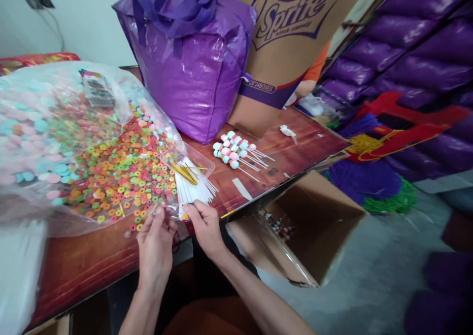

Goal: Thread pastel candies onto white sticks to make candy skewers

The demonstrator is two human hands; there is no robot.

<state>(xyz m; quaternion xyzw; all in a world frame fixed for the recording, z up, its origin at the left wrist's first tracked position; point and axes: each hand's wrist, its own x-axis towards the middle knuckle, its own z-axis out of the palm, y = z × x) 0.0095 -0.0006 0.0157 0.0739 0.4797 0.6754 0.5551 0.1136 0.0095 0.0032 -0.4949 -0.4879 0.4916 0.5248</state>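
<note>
My left hand point(157, 241) and my right hand point(207, 228) are close together at the table's front edge. Stretched between their pinched fingers is a small transparent plastic bag point(171, 210); a colourful printed piece shows by the right fingertips. Just beyond my right hand lies a bundle of white sticks point(194, 189), with yellow twist ties point(185, 171) on top. Ring-shaped gummy candies point(121, 172) are heaped beyond my left hand on a large plastic sheet or bag. To the right, several candy skewers point(232, 149) of pastel pieces on white sticks lie side by side.
A purple zip bag point(188, 79) and a large Sprite carton point(269, 88) stand at the back. An open cardboard box point(318, 226) is below the table's right edge. A paper strip point(242, 189) and a single yellow tie point(227, 214) lie near that edge.
</note>
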